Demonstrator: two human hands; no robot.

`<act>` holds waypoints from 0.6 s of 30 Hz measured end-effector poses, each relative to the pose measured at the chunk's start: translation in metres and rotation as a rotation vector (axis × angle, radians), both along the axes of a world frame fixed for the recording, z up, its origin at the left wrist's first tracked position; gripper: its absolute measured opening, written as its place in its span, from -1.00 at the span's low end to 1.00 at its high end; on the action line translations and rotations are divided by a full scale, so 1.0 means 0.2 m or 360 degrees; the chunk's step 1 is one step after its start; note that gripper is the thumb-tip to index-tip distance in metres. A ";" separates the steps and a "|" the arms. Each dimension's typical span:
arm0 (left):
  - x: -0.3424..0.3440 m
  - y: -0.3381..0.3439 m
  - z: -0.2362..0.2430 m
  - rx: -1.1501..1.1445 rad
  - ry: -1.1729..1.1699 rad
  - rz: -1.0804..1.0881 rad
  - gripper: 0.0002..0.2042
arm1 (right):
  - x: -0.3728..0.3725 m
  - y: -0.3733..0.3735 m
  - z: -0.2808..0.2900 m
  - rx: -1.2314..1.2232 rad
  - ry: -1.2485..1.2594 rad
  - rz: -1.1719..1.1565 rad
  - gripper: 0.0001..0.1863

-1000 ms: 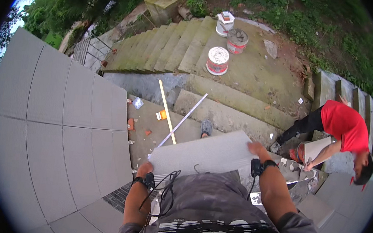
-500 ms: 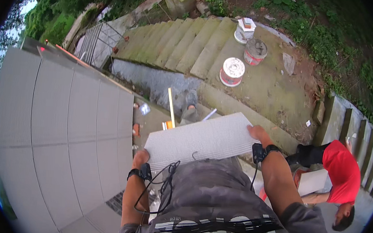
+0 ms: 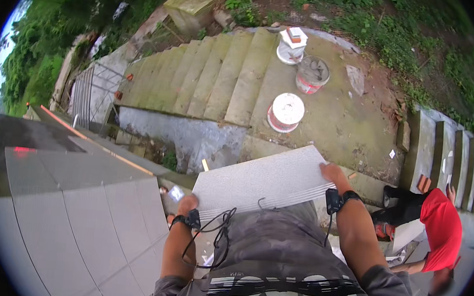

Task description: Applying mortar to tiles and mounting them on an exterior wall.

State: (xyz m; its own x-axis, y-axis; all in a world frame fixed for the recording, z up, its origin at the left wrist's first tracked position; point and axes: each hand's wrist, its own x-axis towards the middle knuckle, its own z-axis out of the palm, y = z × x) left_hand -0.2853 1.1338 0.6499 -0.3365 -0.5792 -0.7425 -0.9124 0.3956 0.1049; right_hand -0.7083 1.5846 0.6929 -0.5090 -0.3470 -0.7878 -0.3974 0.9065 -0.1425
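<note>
A long light-grey tile point(image 3: 262, 177) with grooves along its near edge spans the space in front of my waist. My left hand point(image 3: 188, 206) grips its left end, and my right hand point(image 3: 333, 174) is closed round the right end. The tile slants, its right end reaching farther from me. Most of my fingers are hidden beneath it. Both wrists wear dark straps with small black boxes, and a black cable hangs from the left one over my shirt.
Grey tiled paving point(image 3: 101, 220) lies to my left. Concrete steps point(image 3: 221, 73) run across ahead, beside a white-lidded bucket point(image 3: 286, 112) and a bucket of grey mix point(image 3: 313, 74). A person in a red shirt point(image 3: 441, 222) bends at the right, near more steps point(image 3: 445, 149).
My view has shifted, and the tile stays in both hands. Dark bare ground beyond the paving has come into sight at the left. The person in red remains bent over.
</note>
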 end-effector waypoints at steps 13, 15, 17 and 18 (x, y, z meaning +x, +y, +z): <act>-1.17 -0.85 -0.34 -0.0264 0.0024 -0.0126 -0.64 | -0.95 -0.86 -0.81 -0.0087 0.0030 -0.0456 -0.33; -1.19 -1.03 -0.59 -0.0424 0.0032 -0.0035 -0.63 | -1.09 -1.02 -0.93 -0.0140 0.0041 -0.0454 -0.32; -1.30 -1.27 -0.71 -0.0346 0.0042 -0.0265 -0.59 | -1.21 -1.09 -0.98 -0.0254 -0.0022 -0.0187 -0.31; -1.35 -1.36 -0.77 -0.0294 0.0050 -0.0405 -0.58 | -1.22 -1.10 -1.00 -0.0244 -0.0029 -0.0217 -0.31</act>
